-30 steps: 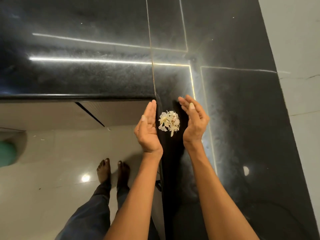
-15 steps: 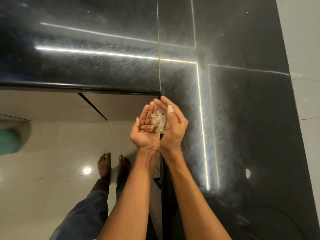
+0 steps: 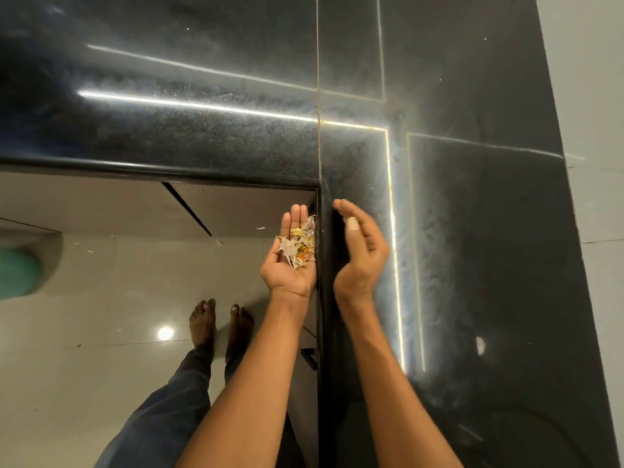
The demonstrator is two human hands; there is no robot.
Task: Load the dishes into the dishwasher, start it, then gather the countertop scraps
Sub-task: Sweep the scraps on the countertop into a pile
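The scraps (image 3: 299, 244) now lie heaped in the cupped palm of the left hand (image 3: 291, 255), held just off the near edge of the black countertop (image 3: 202, 130) — a moment ago they still sat on the stone between both palms. The right hand (image 3: 361, 251) has drawn apart, fingers loosely curved, holding nothing. The gathering looks nearly done — only disposal likely remains.

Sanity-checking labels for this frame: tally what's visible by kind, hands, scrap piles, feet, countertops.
Hands: 2, left hand cupped palm-up, right hand beside it
Scrap piles: 1, scraps lying in the left palm
Bare feet: 2, feet on the floor
Countertops: 1, black countertop
Total: 6
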